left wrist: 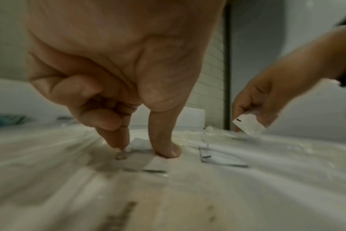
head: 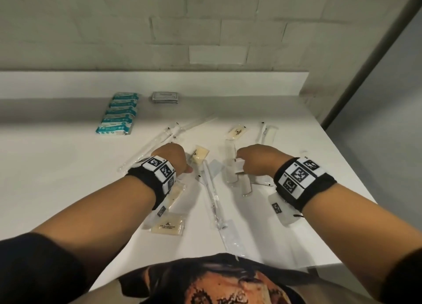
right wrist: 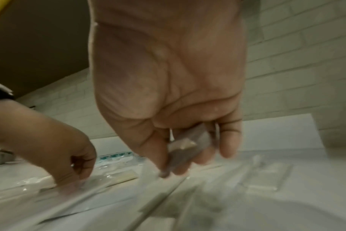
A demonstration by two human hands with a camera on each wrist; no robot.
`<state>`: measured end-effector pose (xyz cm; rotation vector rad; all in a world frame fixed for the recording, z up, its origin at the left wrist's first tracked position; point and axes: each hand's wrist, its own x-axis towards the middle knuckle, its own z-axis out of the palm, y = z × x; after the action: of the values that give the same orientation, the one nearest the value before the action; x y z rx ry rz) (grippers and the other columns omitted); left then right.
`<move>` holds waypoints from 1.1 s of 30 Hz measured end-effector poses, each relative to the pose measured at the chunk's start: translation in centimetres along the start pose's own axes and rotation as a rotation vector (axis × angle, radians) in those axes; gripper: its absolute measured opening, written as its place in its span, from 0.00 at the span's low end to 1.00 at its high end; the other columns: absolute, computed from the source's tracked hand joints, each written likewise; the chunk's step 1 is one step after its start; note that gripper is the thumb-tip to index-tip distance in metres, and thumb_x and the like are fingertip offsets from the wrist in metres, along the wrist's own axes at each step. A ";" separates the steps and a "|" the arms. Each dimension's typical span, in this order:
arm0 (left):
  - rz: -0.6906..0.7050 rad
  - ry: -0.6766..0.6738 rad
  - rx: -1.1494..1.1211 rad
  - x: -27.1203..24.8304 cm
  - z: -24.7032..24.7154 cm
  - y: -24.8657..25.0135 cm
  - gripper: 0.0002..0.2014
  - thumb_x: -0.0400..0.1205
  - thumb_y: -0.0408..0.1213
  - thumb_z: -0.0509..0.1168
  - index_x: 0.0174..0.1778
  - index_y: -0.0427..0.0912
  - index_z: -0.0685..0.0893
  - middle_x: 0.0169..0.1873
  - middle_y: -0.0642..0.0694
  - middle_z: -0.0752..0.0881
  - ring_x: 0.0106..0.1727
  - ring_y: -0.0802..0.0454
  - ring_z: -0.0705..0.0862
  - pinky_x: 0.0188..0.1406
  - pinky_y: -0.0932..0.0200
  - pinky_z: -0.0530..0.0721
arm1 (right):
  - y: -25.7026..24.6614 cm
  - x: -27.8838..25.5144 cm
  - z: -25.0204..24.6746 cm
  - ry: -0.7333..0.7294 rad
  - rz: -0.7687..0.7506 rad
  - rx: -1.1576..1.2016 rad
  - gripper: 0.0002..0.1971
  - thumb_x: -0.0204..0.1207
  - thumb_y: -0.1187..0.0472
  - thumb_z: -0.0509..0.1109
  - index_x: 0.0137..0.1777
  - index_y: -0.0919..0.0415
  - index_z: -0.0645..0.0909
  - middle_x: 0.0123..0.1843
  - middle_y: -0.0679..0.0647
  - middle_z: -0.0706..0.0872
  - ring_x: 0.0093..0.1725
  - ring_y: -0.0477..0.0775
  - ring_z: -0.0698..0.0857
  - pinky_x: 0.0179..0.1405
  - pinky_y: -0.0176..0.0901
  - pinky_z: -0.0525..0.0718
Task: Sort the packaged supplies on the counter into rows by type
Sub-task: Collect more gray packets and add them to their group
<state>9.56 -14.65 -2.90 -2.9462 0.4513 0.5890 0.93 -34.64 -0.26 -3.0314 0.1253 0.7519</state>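
Loose supplies lie across the white counter (head: pixel 57 166): long clear stick packets (head: pixel 213 198), cream sachets (head: pixel 167 227) and small clear packets. My left hand (left wrist: pixel 142 150) is down at mid-counter. Its thumb and index fingertip pinch a flat clear packet (left wrist: pixel 148 165) that lies on the surface, and the other fingers are curled. My right hand (right wrist: pixel 180 156) hovers just above the counter to the right. It grips a small white-and-clear packet (right wrist: pixel 188 143) between thumb and fingers, also seen as the packet (left wrist: pixel 248 125) in the left wrist view.
A row of teal boxes (head: pixel 118 114) runs along the back left, with a stack of grey packets (head: pixel 164 97) beside it. A raised ledge (head: pixel 205 82) and a brick wall stand behind. The counter ends at the right edge (head: pixel 356 178) and at my body.
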 end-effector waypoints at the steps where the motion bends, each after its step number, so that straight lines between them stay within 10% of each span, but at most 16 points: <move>1: 0.002 -0.001 -0.010 0.0 0.1 0.1 0.28 0.77 0.57 0.68 0.60 0.35 0.82 0.53 0.43 0.85 0.59 0.44 0.84 0.55 0.53 0.82 | -0.5 0.1 0.0 0.023 -0.042 0.033 0.22 0.77 0.62 0.59 0.72 0.52 0.73 0.68 0.54 0.81 0.64 0.58 0.79 0.61 0.51 0.80; 10: -0.009 0.012 -0.128 0.6 1.4 -0.4 0.31 0.78 0.56 0.68 0.65 0.33 0.77 0.61 0.39 0.84 0.61 0.43 0.83 0.53 0.55 0.79 | -4.8 2.6 0.9 0.111 -0.191 -0.062 0.29 0.72 0.54 0.77 0.73 0.51 0.72 0.66 0.55 0.78 0.62 0.60 0.79 0.58 0.51 0.78; 21: -0.012 0.024 -0.143 1.0 2.0 -0.6 0.27 0.77 0.56 0.68 0.55 0.32 0.83 0.42 0.43 0.81 0.51 0.44 0.84 0.43 0.57 0.77 | -6.1 2.3 1.1 0.088 -0.203 -0.193 0.14 0.77 0.62 0.64 0.62 0.52 0.78 0.52 0.50 0.85 0.55 0.57 0.83 0.60 0.55 0.68; 24: -0.004 0.157 -0.284 0.7 1.8 -1.3 0.22 0.78 0.50 0.69 0.59 0.35 0.80 0.55 0.39 0.84 0.58 0.41 0.82 0.49 0.54 0.76 | -3.9 1.7 0.2 0.130 -0.091 -0.058 0.17 0.78 0.42 0.64 0.52 0.56 0.82 0.45 0.50 0.84 0.47 0.55 0.82 0.55 0.53 0.72; 28: 0.168 0.438 -0.556 -2.1 1.0 -0.5 0.18 0.78 0.46 0.70 0.62 0.44 0.81 0.52 0.47 0.80 0.51 0.50 0.79 0.49 0.60 0.71 | 2.3 -0.4 -0.9 0.101 -0.054 0.105 0.16 0.80 0.49 0.64 0.55 0.63 0.78 0.54 0.59 0.84 0.49 0.57 0.80 0.45 0.44 0.74; 33: 0.598 -0.097 -0.237 -5.9 1.5 2.5 0.13 0.74 0.53 0.72 0.54 0.59 0.85 0.48 0.57 0.84 0.50 0.54 0.82 0.50 0.55 0.79 | 7.4 -2.8 0.2 -0.072 0.084 0.139 0.13 0.80 0.49 0.65 0.40 0.56 0.72 0.32 0.50 0.82 0.28 0.50 0.78 0.33 0.42 0.75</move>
<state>3.08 -15.21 -2.07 -2.9534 1.3560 0.8879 -2.21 -41.85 0.94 -2.8799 0.2918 0.8194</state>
